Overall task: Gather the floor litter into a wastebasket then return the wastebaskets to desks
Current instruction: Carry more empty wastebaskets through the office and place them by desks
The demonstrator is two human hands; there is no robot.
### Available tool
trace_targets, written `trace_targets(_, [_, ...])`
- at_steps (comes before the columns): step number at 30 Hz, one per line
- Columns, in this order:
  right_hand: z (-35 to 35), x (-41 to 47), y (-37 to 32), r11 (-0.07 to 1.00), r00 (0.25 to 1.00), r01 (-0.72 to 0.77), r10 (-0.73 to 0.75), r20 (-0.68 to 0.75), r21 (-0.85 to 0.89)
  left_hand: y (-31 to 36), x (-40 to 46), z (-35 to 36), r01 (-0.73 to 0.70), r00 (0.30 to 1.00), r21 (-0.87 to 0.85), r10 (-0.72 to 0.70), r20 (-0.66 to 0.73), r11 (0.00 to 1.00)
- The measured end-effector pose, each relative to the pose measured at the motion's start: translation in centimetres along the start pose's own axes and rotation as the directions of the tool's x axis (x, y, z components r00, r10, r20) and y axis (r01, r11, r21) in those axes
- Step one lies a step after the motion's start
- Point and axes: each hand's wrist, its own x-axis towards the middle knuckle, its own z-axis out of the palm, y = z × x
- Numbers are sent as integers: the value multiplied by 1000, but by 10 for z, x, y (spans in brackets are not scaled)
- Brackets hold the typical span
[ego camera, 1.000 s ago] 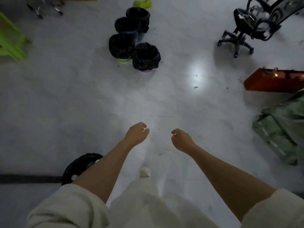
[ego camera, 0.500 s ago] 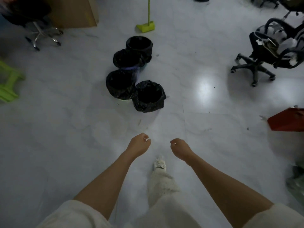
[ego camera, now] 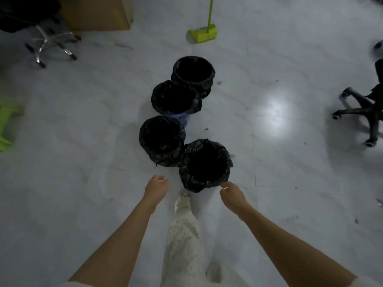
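Four black-bag-lined round wastebaskets point(ego camera: 205, 165) cluster at 12 o'clock on the floor; left hand point(ego camera: 156, 188) and right hand point(ego camera: 232, 194) loosely curled, empty; careless grab could tip neighbours.

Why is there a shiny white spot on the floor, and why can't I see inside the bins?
Head view: the white spot is glare, a light reflecting off the glossy floor. The room is dim, and the four wastebaskets have black liners, so their insides show only black. Still head view: the office chair at the right edge is smeared by motion blur.
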Motion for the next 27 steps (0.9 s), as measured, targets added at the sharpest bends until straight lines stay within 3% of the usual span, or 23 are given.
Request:
trace_targets(3, [19, 103, -24, 989, 996, -76, 81, -37, 125, 24, 104, 4, 140, 990, -296, -140, 21, 945])
trace_targets(6, [52, 210, -16, 952, 963, -253, 264, -44, 173, 20, 214, 29, 275, 959, -447, -275, 65, 851])
trace_targets(8, [82, 275, 12, 916, 931, -356, 364, -9, 185, 7, 281, 51, 345, 934, -576, -334, 130, 741])
trace_targets(10, [109, 335, 48, 888, 896, -441, 445, -2, 134, -12, 346, 76, 409, 895, -718, -401, 195, 564])
trace_targets(14, [141, 407, 87, 679, 761, -590, 648, 20, 437, -25, 438, 104, 354, 888, -862, -419, 188, 363])
trace_targets(16, [153, 428, 95, 539, 709, -591, 702, 67, 600, -33, 473, 113, 300, 900, -901, -406, 158, 313])
trace_targets(17, [160, 436, 103, 521, 697, -571, 716, 39, 634, -38, 489, 116, 292, 898, -909, -414, 153, 297])
trace_targets(22, [150, 431, 98, 695, 747, -446, 636, -194, 565, -39, 510, 107, 240, 848, -941, -524, 83, 238])
trace_targets(27, [106, 385, 58, 810, 794, -445, 554, -251, 381, -42, 459, 69, 224, 821, -930, -571, 19, 292])
